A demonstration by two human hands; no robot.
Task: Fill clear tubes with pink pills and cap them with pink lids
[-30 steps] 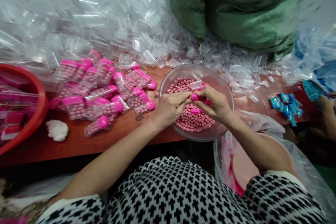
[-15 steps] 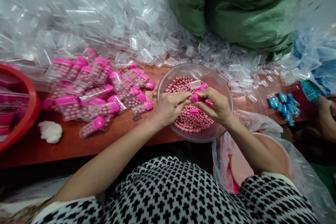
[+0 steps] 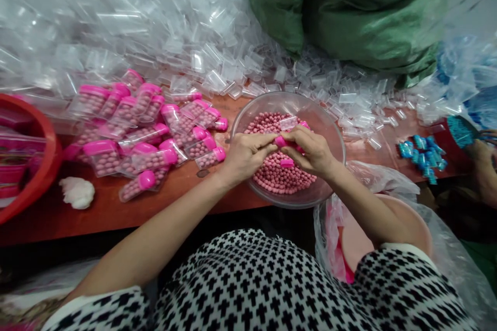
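My left hand [image 3: 248, 154] and my right hand [image 3: 312, 151] meet over a clear bowl [image 3: 337, 165] of round pink beads [image 3: 283, 178]. A bright pink cap [image 3: 280, 140] sits between their fingertips, and my right thumb and fingers are closed on it. The fingers of my left hand are pressed together against the cap's left side; whatever else they grip is hidden. More pink plastic shows behind my right fingers. Another pink cap [image 3: 286, 163] and a small clear container [image 3: 288, 123] lie on the beads.
Bead-filled containers with pink caps [image 3: 151, 155] are piled on the table at left, near a white lump [image 3: 77, 192] and a red basin [image 3: 50, 150]. Empty clear containers [image 3: 217, 81] heap behind, beside a green sack [image 3: 373, 15]. Another person's hand [image 3: 483, 160] is near blue pieces [image 3: 423, 155].
My right hand has moved slightly left, bringing the pink cap closer against my left fingers. The other person's hand at the far right has shifted a little.
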